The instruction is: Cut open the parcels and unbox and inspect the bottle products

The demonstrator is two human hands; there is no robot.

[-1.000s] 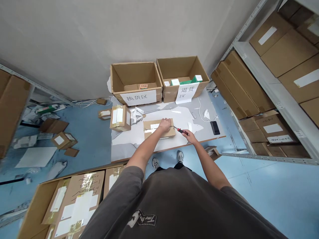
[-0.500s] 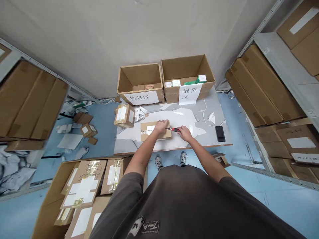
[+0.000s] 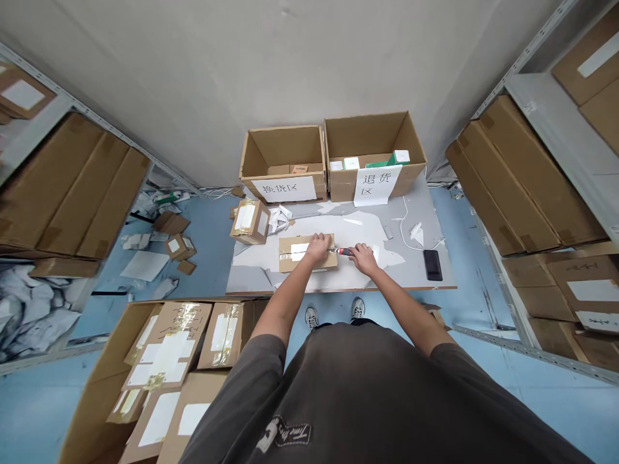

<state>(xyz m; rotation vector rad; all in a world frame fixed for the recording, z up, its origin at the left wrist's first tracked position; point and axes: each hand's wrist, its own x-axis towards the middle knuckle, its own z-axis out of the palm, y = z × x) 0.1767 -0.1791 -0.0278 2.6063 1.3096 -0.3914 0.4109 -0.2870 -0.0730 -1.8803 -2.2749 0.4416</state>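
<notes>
A small taped cardboard box [image 3: 290, 264] with a white label lies flat near the table's front. My left hand [image 3: 319, 247] presses on its right part, fingers curled down onto the cardboard. In my right hand [image 3: 363, 258] is a utility knife [image 3: 345, 251] with a red and black handle. The knife points left, its tip at the right end of the box beside my left fingers. How far the blade goes into the tape is too small to tell.
Two open cartons with paper signs, a left carton [image 3: 283, 145] and a right carton [image 3: 372, 132], stand at the table's back. A taped box [image 3: 250, 221] sits left, a phone [image 3: 432, 265] right. A large carton of parcels [image 3: 91, 386] is at lower left; shelves flank both sides.
My view has swung left. The knife, earlier slanting at the box's right end, now lies more level and closer to my left hand, which stays on the box.
</notes>
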